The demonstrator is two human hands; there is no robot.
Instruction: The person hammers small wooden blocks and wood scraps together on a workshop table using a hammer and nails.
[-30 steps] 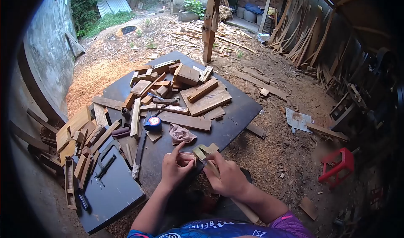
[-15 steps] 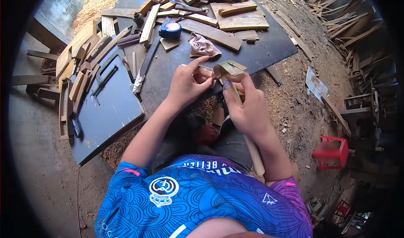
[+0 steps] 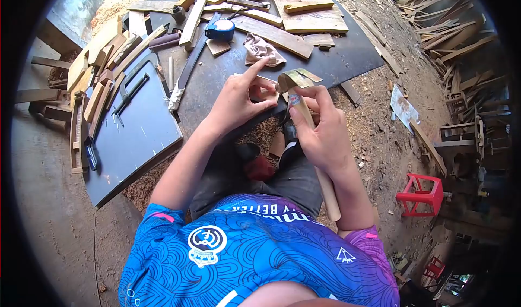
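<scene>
My right hand (image 3: 321,123) is wrapped round the wooden handle of a claw hammer (image 3: 332,198), gripping it high, close under the metal head. The hammer's claw points to the right and its face points left. Just left of the head, my left hand (image 3: 244,102) pinches a small light piece, perhaps wood, between thumb and curled fingers, with its index finger stretched out. Most of that piece is hidden by the fingers. Beyond my hands, a crumpled pinkish cloth (image 3: 262,51) lies on the dark table (image 3: 347,57).
Wood offcuts (image 3: 277,38) and a blue tape measure (image 3: 220,30) lie at the table's far side. A C-clamp (image 3: 133,87) rests on the left board (image 3: 135,136) beside stacked wood strips. A red stool (image 3: 420,195) stands on the ground at right.
The view has shifted slightly. Both hands keep their holds, and the hammer's head remains close to my left fingers.
</scene>
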